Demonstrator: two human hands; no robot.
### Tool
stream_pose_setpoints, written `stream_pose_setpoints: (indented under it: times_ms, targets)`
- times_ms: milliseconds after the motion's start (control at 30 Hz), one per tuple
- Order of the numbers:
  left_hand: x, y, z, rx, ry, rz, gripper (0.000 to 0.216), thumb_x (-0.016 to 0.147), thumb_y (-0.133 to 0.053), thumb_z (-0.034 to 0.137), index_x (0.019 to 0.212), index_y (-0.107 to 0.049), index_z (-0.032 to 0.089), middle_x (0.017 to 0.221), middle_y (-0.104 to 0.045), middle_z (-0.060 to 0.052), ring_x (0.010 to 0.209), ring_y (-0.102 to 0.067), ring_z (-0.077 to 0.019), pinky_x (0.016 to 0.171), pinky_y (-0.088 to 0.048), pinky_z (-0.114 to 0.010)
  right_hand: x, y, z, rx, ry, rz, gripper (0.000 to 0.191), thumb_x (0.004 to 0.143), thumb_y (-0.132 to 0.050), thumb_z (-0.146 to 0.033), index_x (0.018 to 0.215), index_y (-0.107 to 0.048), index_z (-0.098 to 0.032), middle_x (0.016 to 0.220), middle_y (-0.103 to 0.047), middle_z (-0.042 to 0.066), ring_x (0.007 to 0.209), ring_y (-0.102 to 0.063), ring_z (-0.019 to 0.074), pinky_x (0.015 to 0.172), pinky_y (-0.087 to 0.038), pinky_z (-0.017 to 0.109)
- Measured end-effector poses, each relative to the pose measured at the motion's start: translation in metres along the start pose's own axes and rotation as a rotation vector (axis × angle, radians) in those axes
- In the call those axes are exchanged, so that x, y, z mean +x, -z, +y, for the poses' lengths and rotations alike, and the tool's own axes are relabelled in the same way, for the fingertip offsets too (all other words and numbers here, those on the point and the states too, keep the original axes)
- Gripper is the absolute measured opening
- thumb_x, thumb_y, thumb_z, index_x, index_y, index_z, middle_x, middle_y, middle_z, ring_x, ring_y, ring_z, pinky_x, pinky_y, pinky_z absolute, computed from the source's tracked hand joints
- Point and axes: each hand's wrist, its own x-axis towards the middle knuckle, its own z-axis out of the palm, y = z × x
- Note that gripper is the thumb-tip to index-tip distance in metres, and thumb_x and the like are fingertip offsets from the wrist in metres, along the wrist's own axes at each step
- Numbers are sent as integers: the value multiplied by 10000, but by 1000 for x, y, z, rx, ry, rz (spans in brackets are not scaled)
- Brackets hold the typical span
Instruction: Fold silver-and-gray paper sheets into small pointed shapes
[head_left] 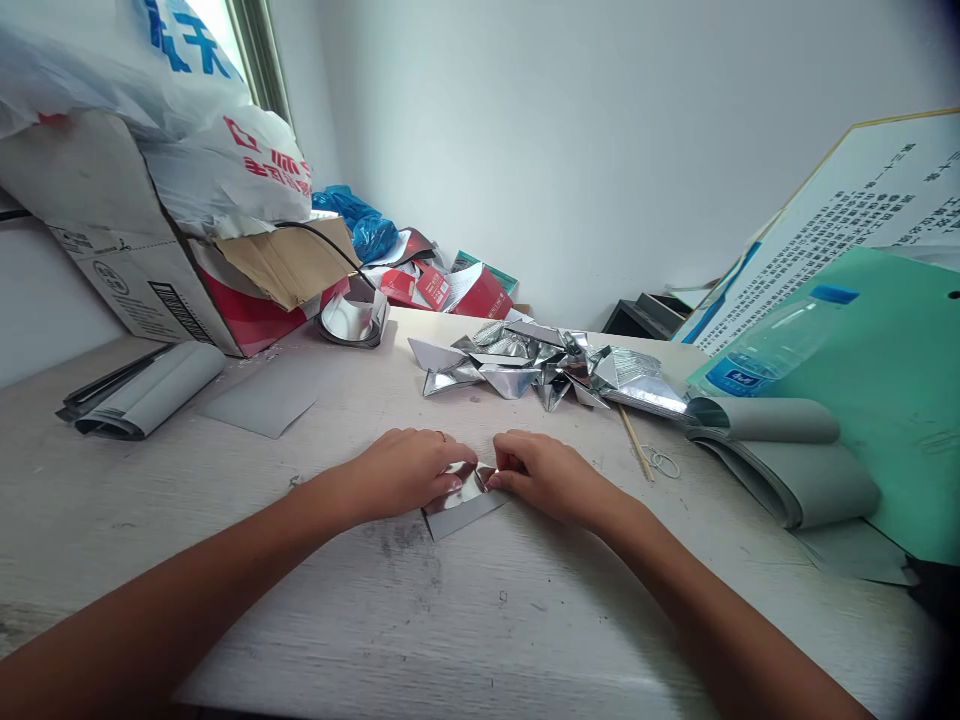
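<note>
From the head camera, both hands work at one small folded sheet, silver on one face and dull grey on the other, which lies on the near-middle part of the table. The left hand lies over the sheet's left end, its thumb on the shiny face and its forefinger reaching along the far edge; whether it grips the sheet or only presses it, I cannot tell. The right hand is curled narrow at the other end, thumb and bent fingers pinching the sheet beside a raised fold. Just beyond the hands lies a heap of folded silver pieces, pointed and overlapping. Near its right end are a thin wooden stick and a pale rubber band, and farther right a bent stack of grey sheets curls over on itself. Behind that stack a clear bottle with a blue cap leans tilted against a green board. To the left, a single grey sheet lies flat beside a folded grey bundle, and a coiled strip stands near a cardboard box topped by white plastic bags.
</note>
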Motion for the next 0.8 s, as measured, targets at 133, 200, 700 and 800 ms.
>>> stream_pose_setpoints:
  times_ms: [133,200,700,800]
  targets:
    - [0,-3,3,17,-116,48,205,905,-548,150,1023,-683,250,1151,-628,-10,945,-621,-177,720,-420,-277,-1,-2,-1,-17,-9,20,222,879,-690,-277,751,-529,-193,844,-623,-5,736,-505,148,591,-259,264]
    - [1,-6,2,32,-175,79,226,905,-556,140,1039,-692,260,1144,-645,-2,982,-614,-183,763,-434,-283,-1,-2,-1,-21,-9,23,226,877,-690,-275,747,-524,-192,840,-620,-9,735,-500,148,588,-258,265]
    - [1,-12,3,118,-193,104,186,911,-555,108,940,-688,235,1181,-655,21,914,-577,-173,759,-423,-308,0,-1,0,-13,2,10,179,879,-668,-247,768,-536,-202,842,-607,-17,737,-494,147,590,-275,277]
    - [1,-11,3,139,-202,115,176,923,-559,129,936,-695,240,1204,-648,19,914,-575,-179,745,-418,-306,0,-1,0,-9,3,12,177,879,-665,-247,767,-536,-201,844,-609,-16,737,-491,147,589,-275,279]
